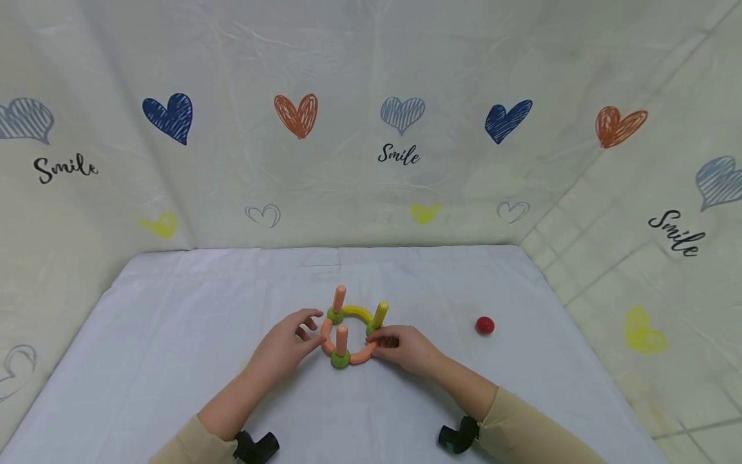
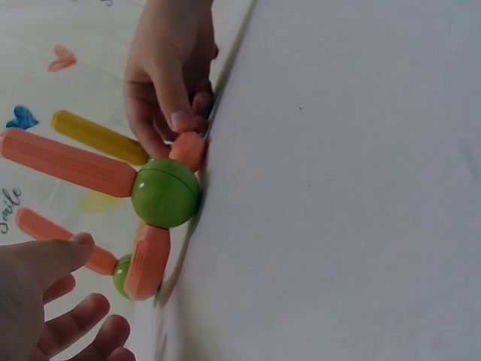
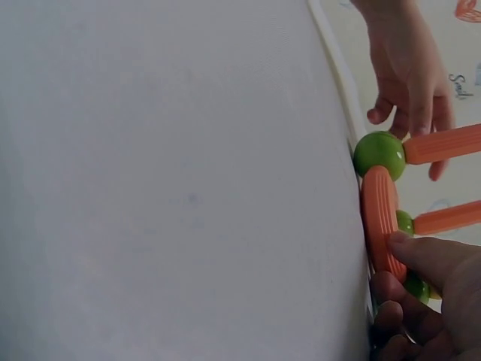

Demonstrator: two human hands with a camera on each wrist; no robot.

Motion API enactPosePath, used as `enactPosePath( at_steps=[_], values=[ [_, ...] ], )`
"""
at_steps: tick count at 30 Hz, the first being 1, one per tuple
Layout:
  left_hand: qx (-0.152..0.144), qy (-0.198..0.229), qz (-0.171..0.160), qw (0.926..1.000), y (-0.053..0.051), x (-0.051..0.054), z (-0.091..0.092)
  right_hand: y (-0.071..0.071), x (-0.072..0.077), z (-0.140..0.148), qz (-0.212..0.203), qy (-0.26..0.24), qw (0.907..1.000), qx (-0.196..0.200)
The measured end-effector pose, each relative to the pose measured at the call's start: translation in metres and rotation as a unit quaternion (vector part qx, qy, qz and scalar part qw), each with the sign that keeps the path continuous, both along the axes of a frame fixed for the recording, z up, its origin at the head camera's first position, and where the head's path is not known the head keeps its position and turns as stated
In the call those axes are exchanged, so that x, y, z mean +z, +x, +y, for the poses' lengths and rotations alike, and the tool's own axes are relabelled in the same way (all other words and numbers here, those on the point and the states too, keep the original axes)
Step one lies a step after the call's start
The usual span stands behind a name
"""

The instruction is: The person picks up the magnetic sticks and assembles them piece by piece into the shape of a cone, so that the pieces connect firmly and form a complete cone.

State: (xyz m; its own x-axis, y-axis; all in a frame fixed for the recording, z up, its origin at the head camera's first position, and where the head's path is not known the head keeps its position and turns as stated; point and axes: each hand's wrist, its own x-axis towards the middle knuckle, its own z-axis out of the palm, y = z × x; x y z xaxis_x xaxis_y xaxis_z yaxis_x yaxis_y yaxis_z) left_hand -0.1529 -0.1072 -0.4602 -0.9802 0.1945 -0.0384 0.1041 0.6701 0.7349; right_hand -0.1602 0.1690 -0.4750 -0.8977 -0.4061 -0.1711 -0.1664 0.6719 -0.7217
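Note:
A ring of curved rods joined by green balls stands on the table; an orange curved rod (image 1: 363, 355) forms its front right and a yellow curved rod (image 1: 358, 312) its back. Two orange straight rods (image 1: 342, 340) and a yellow straight rod (image 1: 380, 314) rise from the balls. My right hand (image 1: 408, 348) pinches the front right orange curved rod (image 3: 380, 218) between thumb and fingers. At the ring's left side is my left hand (image 1: 290, 336), its fingers loosely spread and gripping nothing. One green ball (image 2: 166, 192) shows large in the left wrist view.
A red ball (image 1: 484, 325) lies to the right of the ring on the white tablecloth (image 1: 191, 309). Behind the table hangs a pale sheet (image 1: 348, 187) printed with hearts. Black wrist devices (image 1: 459, 435) sit at both cuffs.

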Motion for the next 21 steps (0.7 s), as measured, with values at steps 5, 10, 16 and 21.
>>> enactPosePath(
  at_steps=[5,10,16,21],
  values=[
    [-0.008,-0.017,-0.015,0.9997,-0.005,-0.011,-0.001,0.000,0.000,0.000,0.005,-0.005,1.0000,0.002],
    [-0.018,-0.020,-0.025,0.9993,-0.007,-0.016,0.000,0.000,-0.001,0.000,0.000,-0.011,0.9999,-0.001],
    [-0.018,-0.011,-0.042,0.9989,-0.009,-0.017,-0.001,0.000,-0.001,0.003,-0.004,-0.016,0.9998,-0.010],
    [-0.016,-0.001,-0.053,0.9985,-0.010,-0.018,-0.001,0.001,0.006,0.007,-0.021,-0.027,0.9991,-0.023]
  ],
)
